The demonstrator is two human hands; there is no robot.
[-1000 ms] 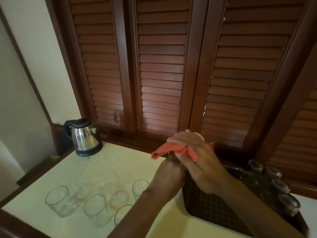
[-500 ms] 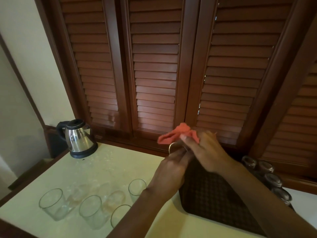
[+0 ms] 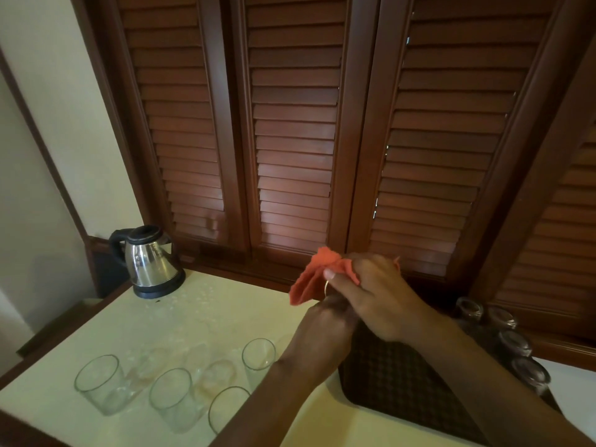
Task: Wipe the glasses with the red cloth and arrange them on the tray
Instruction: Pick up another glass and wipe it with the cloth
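Note:
My left hand [image 3: 325, 330] grips a clear glass [image 3: 326, 288], of which only a bit of the rim shows between my hands. My right hand [image 3: 374, 295] holds the red cloth [image 3: 314, 274] bunched over and into that glass, above the left edge of the dark woven tray [image 3: 403, 382]. Several glasses [image 3: 503, 343] stand upside down along the tray's right side. Several upright empty glasses [image 3: 167, 391] wait on the pale counter [image 3: 200, 311] at the lower left.
A steel electric kettle [image 3: 150, 261] with a black handle stands at the counter's back left corner. Dark louvred wooden shutters [image 3: 293, 130] close off the wall behind. The counter has a dark wooden edge at the left and front.
My right hand has shifted on the cloth over the glass rim, and the cloth's loose end now hangs to the left. The camera has tilted slightly.

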